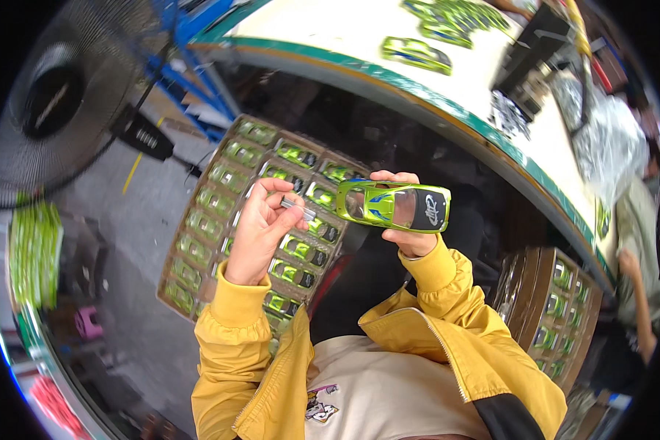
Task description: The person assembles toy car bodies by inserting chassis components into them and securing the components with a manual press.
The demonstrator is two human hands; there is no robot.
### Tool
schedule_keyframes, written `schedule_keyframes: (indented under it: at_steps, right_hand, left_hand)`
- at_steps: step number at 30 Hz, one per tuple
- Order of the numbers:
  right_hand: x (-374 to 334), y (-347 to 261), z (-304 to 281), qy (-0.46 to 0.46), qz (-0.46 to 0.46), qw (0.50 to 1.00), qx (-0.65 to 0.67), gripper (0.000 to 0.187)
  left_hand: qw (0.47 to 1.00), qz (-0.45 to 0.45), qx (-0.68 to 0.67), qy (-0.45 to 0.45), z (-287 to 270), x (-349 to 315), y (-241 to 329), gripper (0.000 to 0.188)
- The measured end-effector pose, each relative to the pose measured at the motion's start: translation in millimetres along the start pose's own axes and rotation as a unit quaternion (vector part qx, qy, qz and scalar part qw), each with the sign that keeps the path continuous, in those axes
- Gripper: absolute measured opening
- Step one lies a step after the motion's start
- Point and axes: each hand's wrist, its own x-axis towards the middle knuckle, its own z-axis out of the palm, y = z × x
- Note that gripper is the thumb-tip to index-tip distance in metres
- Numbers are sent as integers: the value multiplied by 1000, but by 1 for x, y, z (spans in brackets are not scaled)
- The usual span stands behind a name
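My right hand (416,240) is closed around a bright green toy car body (378,203), its fingers behind and below the shell. The body lies level, roof up, with open windows, blue streaks and a black panel with white markings at its right end. To its left, my left hand (255,238) pinches a small silvery piece (298,208) between thumb and fingers. That piece is too small to make out in full, and it is apart from the car body. Beneath both hands is a large divided brown tray (180,249), its compartments holding several green car bodies (293,273).
A white-topped workbench (308,22) with a green edge curves across the far side, bearing more car bodies (416,55) and a plastic bag (601,139). At left stands a large fan (51,99). Another filled carton (524,293) sits at right, near another person's arm (642,315).
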Motion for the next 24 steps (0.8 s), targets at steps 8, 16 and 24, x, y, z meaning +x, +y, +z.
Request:
schedule_keyframes:
  at_steps: [8,16,24]
  right_hand:
    - [-25,-48,-49,75,-84,992,60,68]
    - [-37,-58,-72,91,-157,983,10,70]
    - [-41,-67,-74,98,-156,980,-76,66]
  left_hand:
    - [971,-74,120,-191,88,69,8,8]
    - [951,-44,178,-249,129,89,-12,12]
    - [906,79,361,-204,148,88,-19,6]
